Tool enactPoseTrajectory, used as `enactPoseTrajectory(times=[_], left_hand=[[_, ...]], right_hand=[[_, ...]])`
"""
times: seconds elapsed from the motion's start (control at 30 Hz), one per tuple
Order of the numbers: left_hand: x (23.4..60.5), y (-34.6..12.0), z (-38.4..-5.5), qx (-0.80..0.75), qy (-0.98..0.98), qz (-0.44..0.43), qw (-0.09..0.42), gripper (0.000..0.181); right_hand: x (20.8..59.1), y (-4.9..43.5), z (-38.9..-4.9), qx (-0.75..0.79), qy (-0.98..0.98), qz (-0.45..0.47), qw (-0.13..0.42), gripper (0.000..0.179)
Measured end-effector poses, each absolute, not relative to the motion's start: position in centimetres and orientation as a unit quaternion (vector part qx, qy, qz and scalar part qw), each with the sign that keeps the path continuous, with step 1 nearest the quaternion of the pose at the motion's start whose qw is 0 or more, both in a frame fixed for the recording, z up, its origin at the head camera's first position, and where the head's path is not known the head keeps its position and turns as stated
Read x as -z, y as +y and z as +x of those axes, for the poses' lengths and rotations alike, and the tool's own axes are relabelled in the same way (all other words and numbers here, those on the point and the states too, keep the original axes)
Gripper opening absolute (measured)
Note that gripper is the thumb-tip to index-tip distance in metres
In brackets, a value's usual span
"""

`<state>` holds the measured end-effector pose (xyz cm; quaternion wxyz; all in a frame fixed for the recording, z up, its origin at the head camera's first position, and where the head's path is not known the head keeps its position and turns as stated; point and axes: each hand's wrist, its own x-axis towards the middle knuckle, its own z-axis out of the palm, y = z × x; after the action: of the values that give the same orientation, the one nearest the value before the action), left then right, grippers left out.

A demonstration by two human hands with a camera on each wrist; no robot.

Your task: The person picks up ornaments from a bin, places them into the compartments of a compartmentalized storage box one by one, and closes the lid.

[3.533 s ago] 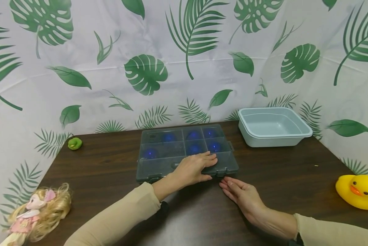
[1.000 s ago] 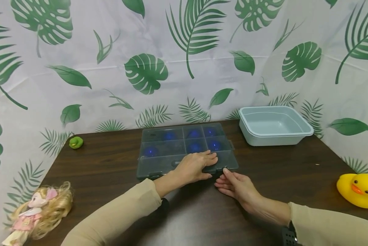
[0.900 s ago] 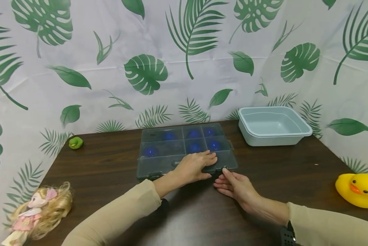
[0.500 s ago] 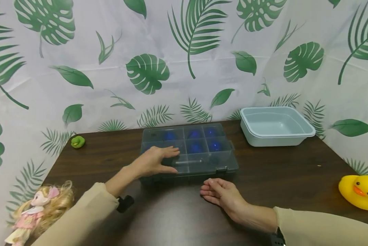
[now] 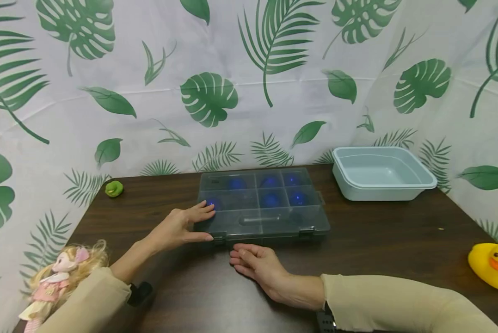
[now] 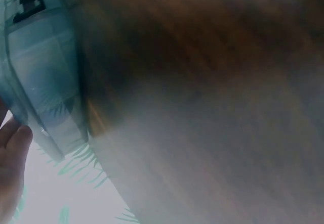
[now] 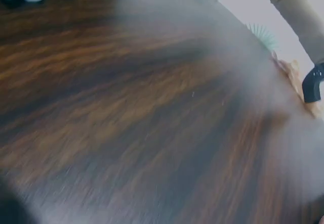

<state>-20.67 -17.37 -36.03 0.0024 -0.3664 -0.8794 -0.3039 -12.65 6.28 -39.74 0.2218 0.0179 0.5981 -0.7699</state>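
Note:
A grey see-through plastic compartment case (image 5: 290,224) lies on the table with its lid down and several blue balls (image 5: 297,198) inside. My left hand (image 5: 175,231) rests its fingers on the lid's front left corner, its thumb at the front edge beside the left latch (image 5: 219,237). The right latch (image 5: 306,232) is on the front edge too. Just before the case my right hand (image 5: 267,270) has loosely bent fingers and holds nothing. In the left wrist view, left-hand fingers (image 6: 15,145) are beside the case (image 6: 40,57). The right wrist view shows mostly blurred tabletop.
A pale blue basin (image 5: 382,193) stands at the back right. A yellow rubber duck (image 5: 492,266) is at the right edge, a small green duck (image 5: 113,188) at the back left, and a doll (image 5: 53,286) at the front left. Behind hangs a leaf-print cloth (image 5: 253,111).
My left hand has slid from the lid's right half to its left corner. My right hand has left the right latch and moved leftward along the front. The view has turned slightly right-to-left.

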Motion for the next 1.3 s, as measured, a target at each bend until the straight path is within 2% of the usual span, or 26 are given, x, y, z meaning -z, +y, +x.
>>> enactPoseTrajectory(times=[0.67,1.1,1.2,1.3], left_hand=[[36.5,-16.6,-20.2,0.309,-0.879,-0.363,0.022,0.062],[36.5,-16.7,-20.2,0.313,-0.877,-0.363,0.024,0.061],[36.6,-16.7,-20.2,0.315,-0.876,-0.364,0.023,0.061],[36.6,-16.8,-20.2,0.314,-0.876,-0.365,0.025,0.061]], right_hand=[[40.9,3.3,-11.7,0.797,0.577,0.024,0.177,0.045],[41.0,3.7,-11.9,0.793,0.58,0.026,0.185,0.041],[40.9,3.7,-12.1,0.789,0.583,0.034,0.19,0.035],[40.7,3.6,-12.4,0.785,0.588,0.044,0.189,0.021]])
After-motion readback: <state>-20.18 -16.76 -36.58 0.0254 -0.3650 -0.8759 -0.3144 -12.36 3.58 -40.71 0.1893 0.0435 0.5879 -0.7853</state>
